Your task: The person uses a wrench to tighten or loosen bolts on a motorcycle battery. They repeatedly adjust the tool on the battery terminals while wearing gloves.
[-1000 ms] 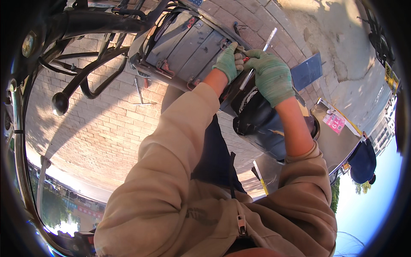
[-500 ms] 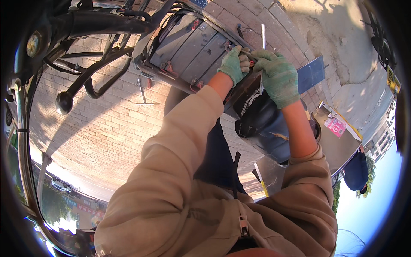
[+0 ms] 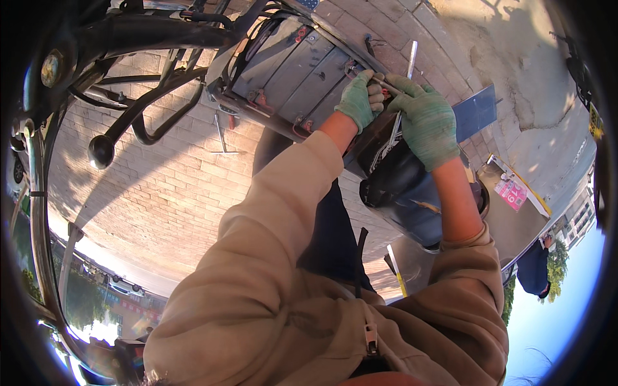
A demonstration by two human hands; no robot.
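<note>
My left hand (image 3: 360, 100), in a green knit glove, is closed at the right end of a row of dark grey battery blocks (image 3: 293, 74). Its fingertips pinch something too small to make out. My right hand (image 3: 428, 119), gloved alike, is bent beside it, its fingers closed around a small part I cannot make out. A small red piece (image 3: 386, 94) shows between the hands. Red-capped terminals (image 3: 261, 101) sit on the batteries, which lie in an open dark case. Below my right hand is a black seat-like cover (image 3: 393, 183).
A T-shaped metal tool (image 3: 222, 136) lies on the brick paving (image 3: 161, 199). A dark tubular frame (image 3: 138, 116) stands at the left. Beyond my right hand are a blue-grey plate (image 3: 475, 112) and a light metal strip (image 3: 412, 59). Another person (image 3: 533, 269) is at far right.
The view has shifted slightly, so the batteries and tool appear a little further right and lower. Both hands stay together at the same battery end; the right fingers have changed only a little.
</note>
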